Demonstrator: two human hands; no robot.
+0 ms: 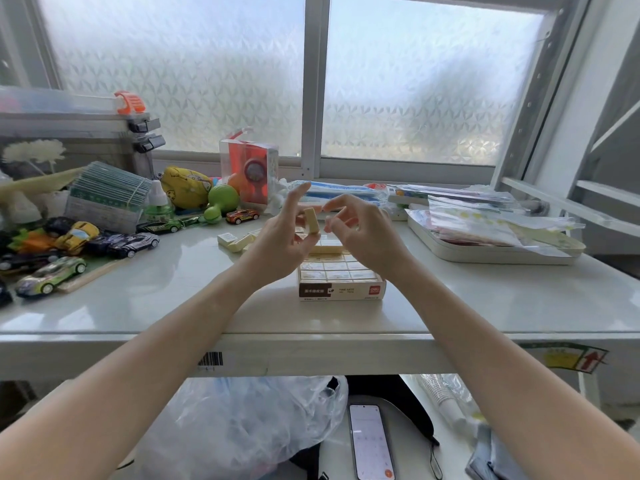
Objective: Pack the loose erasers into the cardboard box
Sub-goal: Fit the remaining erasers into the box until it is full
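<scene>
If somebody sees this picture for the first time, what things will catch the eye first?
First, the two bare hands raised mid-frame: the left hand pinches a cream eraser, and the right hand is beside it. Just below them the open cardboard box shows rows of erasers. At the left, a heap of toy cars crowds the table.

Two bare forearms reach forward, wrists angled inward, hands raised close together. The left hand point(277, 233) pinches a pale yellow rectangular eraser point(311, 221) upright, index finger extended. The right hand point(363, 230) hovers beside it, fingers loosely curled, empty.
</scene>
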